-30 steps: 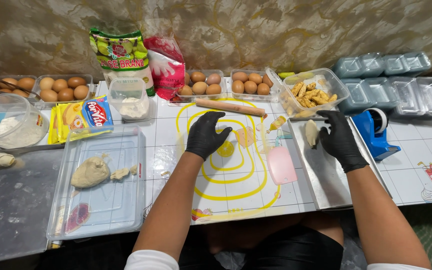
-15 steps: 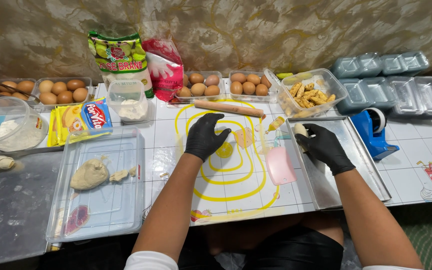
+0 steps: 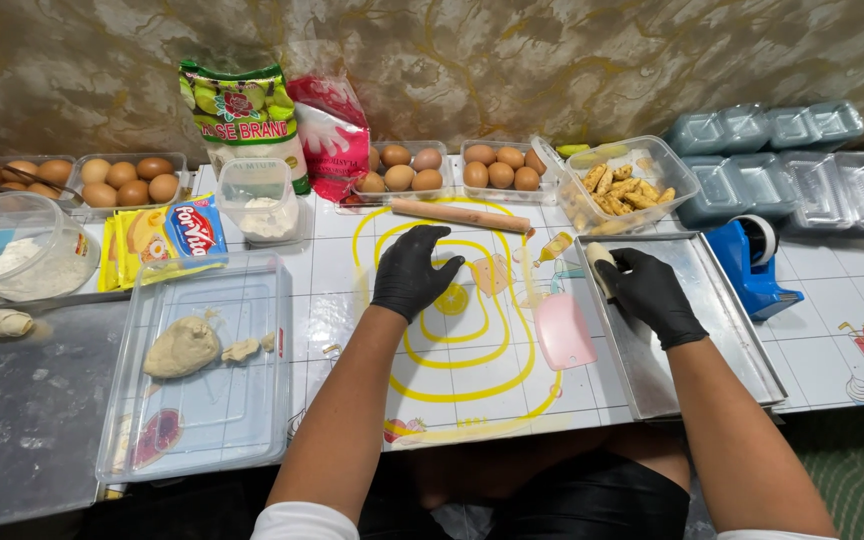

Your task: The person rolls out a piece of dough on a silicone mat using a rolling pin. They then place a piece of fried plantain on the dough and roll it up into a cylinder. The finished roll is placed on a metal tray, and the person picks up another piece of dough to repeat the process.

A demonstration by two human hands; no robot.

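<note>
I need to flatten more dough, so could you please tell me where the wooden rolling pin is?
In the head view, the wooden rolling pin lies across the tiled table just beyond the left hand, in front of the clear egg trays.

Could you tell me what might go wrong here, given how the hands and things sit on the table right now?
The right hand holds a pale dough roll just over the edge of the metal tray; it could slip off onto the table. The rolling pin lies loose just beyond the left hand, so a nudge might roll it into the eggs. The pink scraper beside the tray could get knocked.
</note>
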